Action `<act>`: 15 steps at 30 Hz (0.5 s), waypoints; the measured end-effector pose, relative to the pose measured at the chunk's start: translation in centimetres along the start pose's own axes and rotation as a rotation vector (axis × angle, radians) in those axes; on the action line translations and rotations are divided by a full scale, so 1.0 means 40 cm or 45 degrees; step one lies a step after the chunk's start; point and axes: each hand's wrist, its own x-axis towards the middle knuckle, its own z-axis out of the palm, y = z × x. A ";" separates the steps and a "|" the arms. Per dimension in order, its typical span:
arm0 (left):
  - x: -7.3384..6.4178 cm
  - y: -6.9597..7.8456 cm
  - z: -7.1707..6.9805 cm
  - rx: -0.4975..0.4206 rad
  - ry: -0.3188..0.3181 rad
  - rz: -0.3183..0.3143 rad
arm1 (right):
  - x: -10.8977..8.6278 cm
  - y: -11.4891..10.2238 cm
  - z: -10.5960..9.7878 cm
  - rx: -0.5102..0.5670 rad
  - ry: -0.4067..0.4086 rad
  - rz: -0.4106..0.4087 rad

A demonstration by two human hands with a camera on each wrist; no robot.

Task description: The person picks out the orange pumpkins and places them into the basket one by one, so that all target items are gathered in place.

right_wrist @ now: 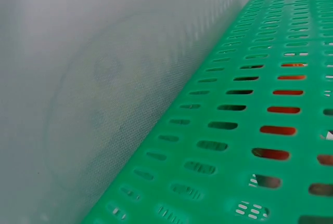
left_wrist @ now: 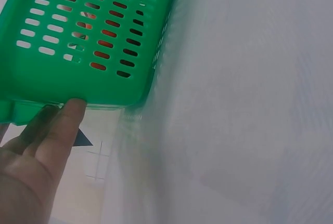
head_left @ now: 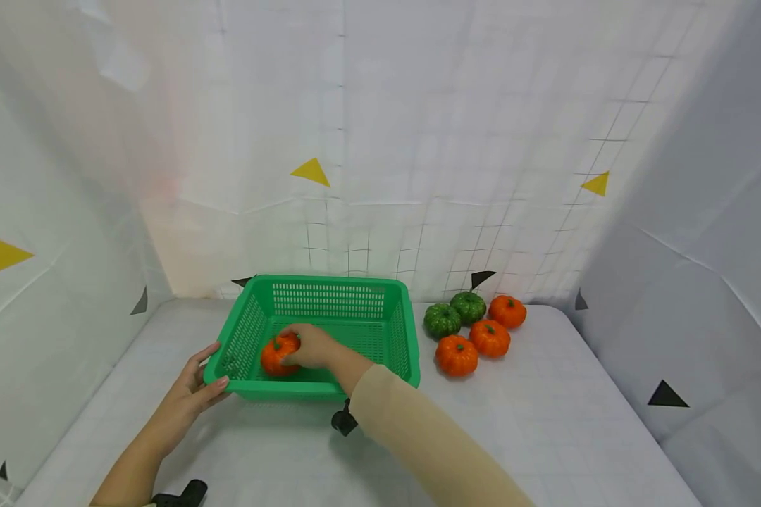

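Observation:
A green plastic basket (head_left: pixel 330 389) with slotted walls stands on the table. My left hand (head_left: pixel 187 394) grips its near left corner, thumb at the front rim and fingers along the left side. In the left wrist view, fingers (left_wrist: pixel 65 125) press against the basket wall (left_wrist: pixel 78 83). Inside the basket, toward its left end, my right hand (head_left: pixel 313 346) holds a small orange pumpkin (head_left: pixel 273 358) from above, fingers around its stem and side. Through the slots of the basket (right_wrist: pixel 244 135) in the right wrist view, bits of orange show; the right hand's grip is hidden there.
Right of the basket, orange pumpkins (head_left: pixel 456 355) and two green pumpkins (head_left: pixel 442 320) sit in a cluster on the white table (head_left: pixel 545 422). White sheeting (head_left: pixel 380 141) with yellow and black triangles walls in the back and sides.

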 end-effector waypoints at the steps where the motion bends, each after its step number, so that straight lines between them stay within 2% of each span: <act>1: 0.000 0.001 0.001 0.001 0.002 -0.002 | 0.000 0.001 0.000 0.009 0.002 0.004; 15: 0.000 -0.003 0.002 -0.019 -0.001 0.010 | 0.009 0.019 0.002 0.087 0.014 0.053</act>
